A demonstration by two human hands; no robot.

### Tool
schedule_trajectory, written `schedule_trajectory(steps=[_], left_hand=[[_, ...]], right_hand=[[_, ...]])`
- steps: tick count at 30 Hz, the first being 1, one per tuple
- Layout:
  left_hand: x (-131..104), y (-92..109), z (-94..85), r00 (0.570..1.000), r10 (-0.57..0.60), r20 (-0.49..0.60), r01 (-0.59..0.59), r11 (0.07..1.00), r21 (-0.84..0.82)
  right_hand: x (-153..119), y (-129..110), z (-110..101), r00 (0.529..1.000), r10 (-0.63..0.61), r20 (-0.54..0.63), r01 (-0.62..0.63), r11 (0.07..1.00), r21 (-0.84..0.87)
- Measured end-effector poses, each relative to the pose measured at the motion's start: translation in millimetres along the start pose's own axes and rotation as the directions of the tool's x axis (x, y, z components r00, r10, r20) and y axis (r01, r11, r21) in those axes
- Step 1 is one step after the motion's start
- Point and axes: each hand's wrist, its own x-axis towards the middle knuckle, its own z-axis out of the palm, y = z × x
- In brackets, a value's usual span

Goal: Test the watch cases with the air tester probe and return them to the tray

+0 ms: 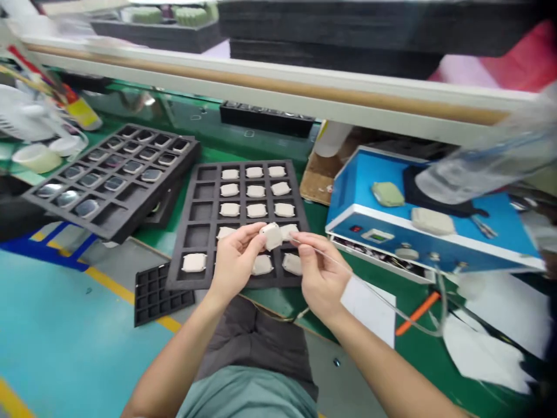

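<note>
Between the thumb and fingers of my left hand (235, 258) is a small square cream-coloured piece with rounded corners (272, 237), tilted up above the tray. My right hand (322, 280) pinches the end of a thin clear tube (383, 301), its tip close to the piece's right side; whether they touch I cannot tell. Beneath both hands lies a black foam tray (201, 219) with similar cream pieces in many of its compartments. The left column is bare except for a cream piece (194, 263) at the near end. My hands hide part of the near rows.
To the left, a stacked black tray (126, 194) holds dark glassy square parts. On the right stands a blue machine (348, 186) with the tube running to its front and loose pieces on top. An orange-handled tool (418, 313) and white paper (369, 305) lie nearby. A shelf edge (278, 81) crosses behind.
</note>
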Motion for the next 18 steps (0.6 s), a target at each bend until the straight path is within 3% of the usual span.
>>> schedule_trajectory(steps=[3,18], left_hand=[[0.5,-11.6,12.9,0.999,-0.029,0.038,0.031,0.999,-0.035],[-3.4,-17.7,12.4,1.0,-0.013,-0.025,0.013,1.0,0.003]], right_hand=[[4.5,-1.8,-0.2,0.999,-0.03,0.045,0.029,0.999,0.027],[5.8,-2.8,-2.3,0.993,-0.022,0.112,0.025,0.999,-0.023]])
